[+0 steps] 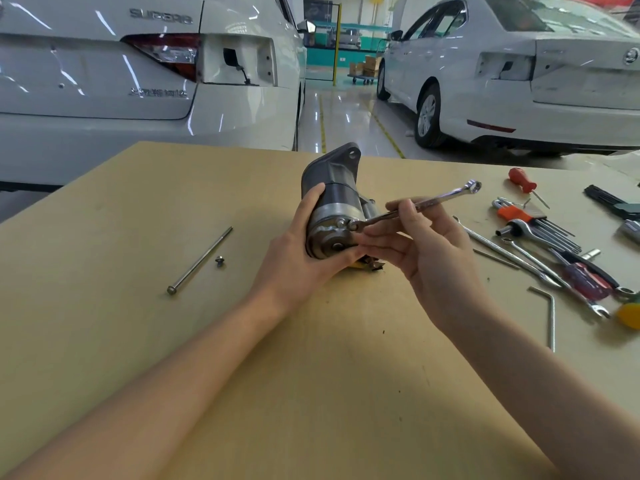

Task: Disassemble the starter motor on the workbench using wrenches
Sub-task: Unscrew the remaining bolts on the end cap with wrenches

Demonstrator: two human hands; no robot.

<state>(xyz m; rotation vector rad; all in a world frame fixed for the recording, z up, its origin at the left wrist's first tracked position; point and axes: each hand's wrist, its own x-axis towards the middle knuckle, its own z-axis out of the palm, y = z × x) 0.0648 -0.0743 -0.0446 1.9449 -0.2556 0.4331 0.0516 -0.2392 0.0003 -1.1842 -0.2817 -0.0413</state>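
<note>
standing beyond the bench, two white cars (138, 81), rear ends facing the camera, one left and one right. lying across the foreground, a tan workbench (138, 341). sitting near the middle of the workbench, tilted with its end cap toward the camera, the starter motor (332, 199). wrapping around the motor's body from the left, the left hand (304, 261), thumb over the top and fingers curling under the end cap, gripping it. reaching in from the right, the right hand (426, 261), thumb and fingers pinching the shaft of a combination wrench (415, 202). sitting on a bolt head at the rim of the end cap, the wrench's near end, its ring end pointing up and to the right. lying scattered at the right edge, a pile of wrenches, hex keys and screwdrivers (543, 244). resting left of the motor, well apart from it, a long through bolt (201, 259), and just beside that, a small screw (219, 260).
</note>
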